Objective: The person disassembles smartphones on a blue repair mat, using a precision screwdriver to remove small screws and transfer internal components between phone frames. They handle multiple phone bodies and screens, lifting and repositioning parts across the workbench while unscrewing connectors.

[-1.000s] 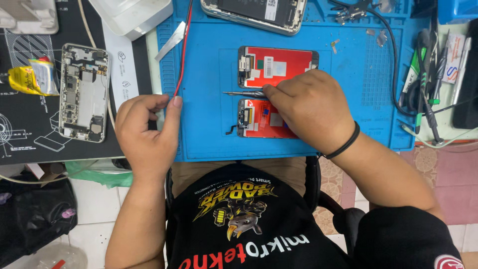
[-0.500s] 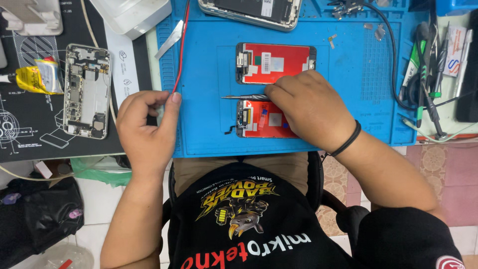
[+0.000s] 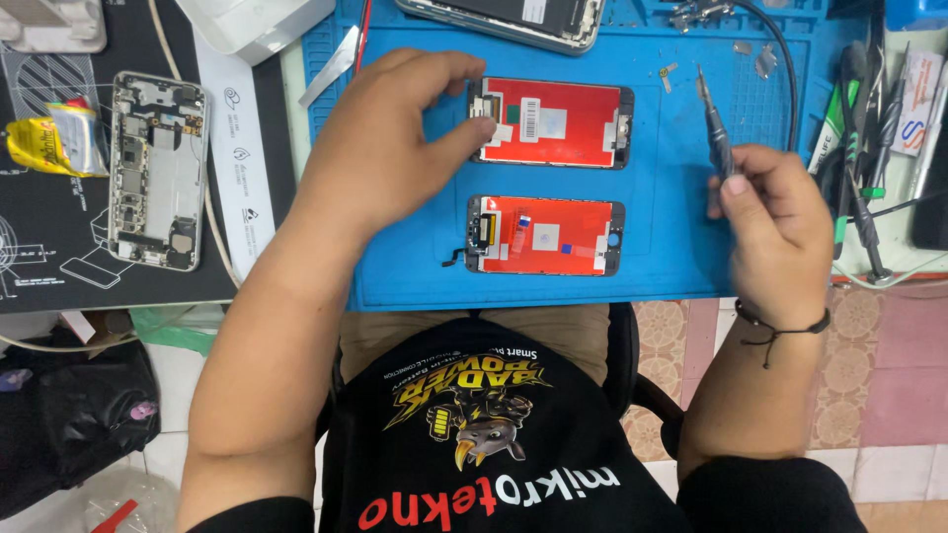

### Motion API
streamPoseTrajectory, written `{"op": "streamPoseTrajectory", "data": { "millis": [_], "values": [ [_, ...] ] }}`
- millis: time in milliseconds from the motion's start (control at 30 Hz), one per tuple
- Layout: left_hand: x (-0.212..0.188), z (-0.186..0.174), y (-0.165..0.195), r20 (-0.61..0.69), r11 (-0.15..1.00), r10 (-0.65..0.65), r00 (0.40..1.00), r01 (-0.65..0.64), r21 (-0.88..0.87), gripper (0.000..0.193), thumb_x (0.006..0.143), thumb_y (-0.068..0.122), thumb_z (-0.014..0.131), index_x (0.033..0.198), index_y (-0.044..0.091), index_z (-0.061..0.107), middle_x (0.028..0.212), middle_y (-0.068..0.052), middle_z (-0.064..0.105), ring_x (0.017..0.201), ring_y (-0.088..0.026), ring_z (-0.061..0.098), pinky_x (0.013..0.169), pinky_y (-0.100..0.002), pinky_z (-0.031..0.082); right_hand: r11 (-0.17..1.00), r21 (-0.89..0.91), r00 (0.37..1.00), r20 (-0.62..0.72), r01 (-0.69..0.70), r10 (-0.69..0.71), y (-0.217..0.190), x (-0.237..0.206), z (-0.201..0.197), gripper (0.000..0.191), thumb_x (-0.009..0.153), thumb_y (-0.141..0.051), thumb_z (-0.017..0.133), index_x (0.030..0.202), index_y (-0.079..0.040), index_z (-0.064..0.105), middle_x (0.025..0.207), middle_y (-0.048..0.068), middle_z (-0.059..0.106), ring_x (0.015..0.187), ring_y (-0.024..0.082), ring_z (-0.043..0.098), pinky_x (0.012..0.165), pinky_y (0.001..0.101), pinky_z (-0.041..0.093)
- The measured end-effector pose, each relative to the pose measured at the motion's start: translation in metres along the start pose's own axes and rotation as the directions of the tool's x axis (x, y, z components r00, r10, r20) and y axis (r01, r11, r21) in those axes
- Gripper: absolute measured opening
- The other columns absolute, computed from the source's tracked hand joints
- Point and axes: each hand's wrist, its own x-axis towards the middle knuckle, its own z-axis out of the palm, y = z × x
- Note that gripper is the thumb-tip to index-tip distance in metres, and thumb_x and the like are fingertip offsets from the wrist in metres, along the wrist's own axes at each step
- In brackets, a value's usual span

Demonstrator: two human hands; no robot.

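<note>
Two phone screen assemblies lie red-backed side up on a blue work mat (image 3: 671, 247). My left hand (image 3: 390, 138) reaches over the mat, and its fingertips pinch the left end of the far screen assembly (image 3: 553, 123). The near screen assembly (image 3: 543, 235) lies untouched below it. My right hand (image 3: 775, 222) hovers at the mat's right side and holds a thin dark screwdriver (image 3: 716, 138), tip pointing away from me.
An opened phone body (image 3: 156, 170) with bare circuit parts lies on a black mat at the left, next to a yellow packet (image 3: 44, 143). Another phone frame (image 3: 513, 18) sits at the mat's far edge. Several tools (image 3: 869, 128) and a cable crowd the right side.
My left hand moved from the mat's left edge up to the far screen. My right hand left the near screen and swung right, now holding a screwdriver. The tweezers are gone from view.
</note>
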Motion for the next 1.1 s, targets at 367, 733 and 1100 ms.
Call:
{"op": "streamPoseTrajectory", "data": {
  "millis": [367, 733, 1100],
  "values": [
    [0.015, 0.019, -0.018, 0.056, 0.987, 0.135, 0.989, -0.14, 0.08, 0.079, 0.072, 0.019, 0.094, 0.143, 0.011, 0.061, 0.134, -0.009, 0.065, 0.124, -0.032, 0.054, 0.109, -0.041, 0.046, 0.99, 0.127, 0.988, -0.151, 0.055, -0.035, 0.051, -0.008, -0.003, 0.015, 0.119, -0.006, 0.06, 0.131, 0.002, 0.057, 0.105, 0.008, 0.067, 0.083, 0.01, 0.056, 0.081, 0.0233, 0.048],
    [0.016, 0.022, -0.015, 0.059, 0.992, 0.098, 0.993, -0.102, 0.08, 0.076, 0.077, 0.017, 0.091, 0.146, 0.012, 0.058, 0.137, -0.007, 0.065, 0.124, -0.03, 0.055, 0.111, -0.04, 0.045, 0.98, 0.185, 0.984, -0.175, 0.072, -0.039, 0.054, -0.005, -0.002, 0.015, 0.118, -0.002, 0.064, 0.131, 0.002, 0.058, 0.106, 0.01, 0.068, 0.081, 0.011, 0.056, 0.075, 0.0234, 0.046],
    [0.015, 0.021, -0.019, 0.067, 0.99, 0.12, 0.991, -0.124, 0.06, 0.072, 0.077, 0.015, 0.09, 0.142, 0.013, 0.059, 0.138, -0.006, 0.065, 0.127, -0.03, 0.054, 0.111, -0.042, 0.043, 0.99, 0.121, 0.983, -0.173, 0.079, -0.057, 0.05, -0.006, 0.0, 0.017, 0.114, -0.002, 0.071, 0.128, 0.003, 0.062, 0.105, 0.009, 0.068, 0.088, 0.012, 0.064, 0.081, 0.0241, 0.052]
  ]
}}
